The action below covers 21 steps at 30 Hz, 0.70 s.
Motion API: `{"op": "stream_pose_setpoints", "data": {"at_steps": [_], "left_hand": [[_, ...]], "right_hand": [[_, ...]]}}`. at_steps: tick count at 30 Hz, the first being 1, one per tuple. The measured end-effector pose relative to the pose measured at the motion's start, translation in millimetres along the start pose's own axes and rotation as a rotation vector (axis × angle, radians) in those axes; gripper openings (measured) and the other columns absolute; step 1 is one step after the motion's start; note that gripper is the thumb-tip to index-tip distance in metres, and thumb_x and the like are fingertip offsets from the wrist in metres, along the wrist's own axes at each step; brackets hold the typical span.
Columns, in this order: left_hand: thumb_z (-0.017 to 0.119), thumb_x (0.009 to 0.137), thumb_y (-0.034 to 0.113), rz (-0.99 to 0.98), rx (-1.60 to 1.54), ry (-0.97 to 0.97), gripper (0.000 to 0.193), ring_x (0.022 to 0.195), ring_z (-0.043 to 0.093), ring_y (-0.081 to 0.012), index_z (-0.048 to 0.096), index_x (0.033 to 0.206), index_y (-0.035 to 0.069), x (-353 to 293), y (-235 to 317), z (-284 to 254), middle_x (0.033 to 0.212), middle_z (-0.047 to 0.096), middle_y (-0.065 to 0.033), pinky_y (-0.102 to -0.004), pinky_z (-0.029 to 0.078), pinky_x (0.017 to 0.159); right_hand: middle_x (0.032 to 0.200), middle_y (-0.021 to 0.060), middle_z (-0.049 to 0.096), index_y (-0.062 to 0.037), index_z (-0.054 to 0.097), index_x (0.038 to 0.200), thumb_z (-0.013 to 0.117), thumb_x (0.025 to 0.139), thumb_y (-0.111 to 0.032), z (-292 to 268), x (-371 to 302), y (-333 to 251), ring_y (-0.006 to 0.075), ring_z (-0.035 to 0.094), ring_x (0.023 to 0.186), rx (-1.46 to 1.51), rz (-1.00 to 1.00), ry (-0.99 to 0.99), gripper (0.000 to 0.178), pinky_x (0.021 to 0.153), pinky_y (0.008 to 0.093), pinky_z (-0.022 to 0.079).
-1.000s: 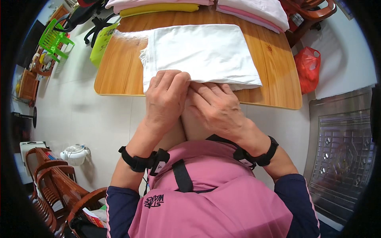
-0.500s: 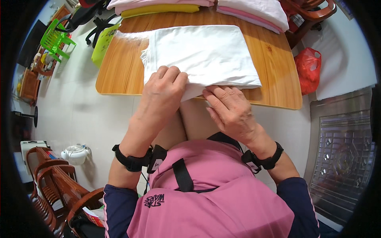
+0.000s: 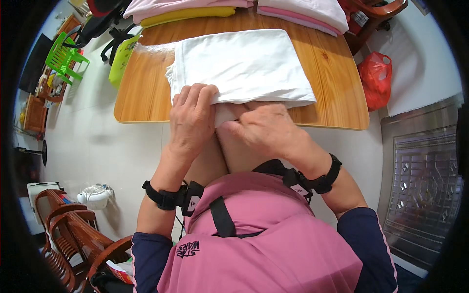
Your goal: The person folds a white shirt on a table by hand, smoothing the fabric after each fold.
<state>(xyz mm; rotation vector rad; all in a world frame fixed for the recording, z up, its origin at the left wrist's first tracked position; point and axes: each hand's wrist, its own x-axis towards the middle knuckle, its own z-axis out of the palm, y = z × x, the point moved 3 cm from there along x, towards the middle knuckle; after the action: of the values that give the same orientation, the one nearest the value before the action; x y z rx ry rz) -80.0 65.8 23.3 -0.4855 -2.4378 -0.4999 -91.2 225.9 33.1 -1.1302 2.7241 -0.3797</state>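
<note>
A white cloth garment [image 3: 239,66], folded into a flat, roughly rectangular bundle, lies on the wooden table [image 3: 332,83] in front of me. My left hand [image 3: 191,112] grips its near edge toward the left, fingers curled over the top. Just to the right, my right hand [image 3: 261,122] reaches in at the same edge. Its fingertips are tucked under the fabric and hidden, while the thumb presses a small flap hanging between the hands. Loose fringe-like folds show on the bundle's left side.
Folded pink and yellow cloths [image 3: 190,15] are stacked at the far left of the table, with a pink and white stack [image 3: 303,17] at the far right. A red plastic bag [image 3: 375,80] hangs by the right side. A lime-green bag [image 3: 122,61] is at the left edge.
My right hand has slid left along the near edge, closer to my left hand, and its fingers have gone under the fabric. The left hand keeps its grip.
</note>
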Motion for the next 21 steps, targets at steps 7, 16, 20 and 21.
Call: {"op": "stream_pose_setpoints", "data": {"at_steps": [7,16,20,21], "left_hand": [[0.063,0.072,-0.006,0.061,0.058,-0.028,0.036,0.096,0.058,-0.0323,0.057,0.106,0.005,-6,4,0,0.102,0.061,-0.0114,-0.0419,0.047,0.084],[0.065,0.073,-0.003,0.037,-0.022,-0.052,0.032,0.098,0.058,-0.0324,0.060,0.103,0.006,-4,7,-4,0.102,0.061,-0.0114,-0.0422,0.048,0.086],[0.067,0.074,-0.001,0.032,-0.077,-0.041,0.030,0.098,0.058,-0.0326,0.062,0.102,0.006,-6,3,-6,0.102,0.062,-0.0114,-0.0417,0.048,0.086],[0.068,0.075,0.001,0.024,-0.101,-0.030,0.026,0.096,0.059,-0.0302,0.063,0.099,0.007,-5,3,-6,0.099,0.062,-0.0088,-0.0405,0.048,0.084]], "right_hand": [[0.070,0.0192,0.066,0.0016,0.070,0.090,0.048,0.097,-0.052,-1,-34,51,0.0359,0.065,0.065,-0.169,0.327,0.040,0.058,0.064,0.0441,0.050],[0.052,0.0178,0.059,0.0026,0.069,0.063,0.047,0.098,-0.052,-4,-43,53,0.0337,0.063,0.051,-0.154,0.295,0.178,0.069,0.054,0.0431,0.052],[0.052,0.0178,0.059,-0.0005,0.068,0.062,0.054,0.096,-0.047,3,-48,58,0.0333,0.063,0.050,-0.117,0.175,0.377,0.059,0.053,0.0421,0.051],[0.053,0.0173,0.059,-0.0022,0.067,0.062,0.057,0.095,-0.044,6,-49,60,0.0330,0.062,0.050,-0.107,0.142,0.438,0.054,0.052,0.0422,0.051]]}}
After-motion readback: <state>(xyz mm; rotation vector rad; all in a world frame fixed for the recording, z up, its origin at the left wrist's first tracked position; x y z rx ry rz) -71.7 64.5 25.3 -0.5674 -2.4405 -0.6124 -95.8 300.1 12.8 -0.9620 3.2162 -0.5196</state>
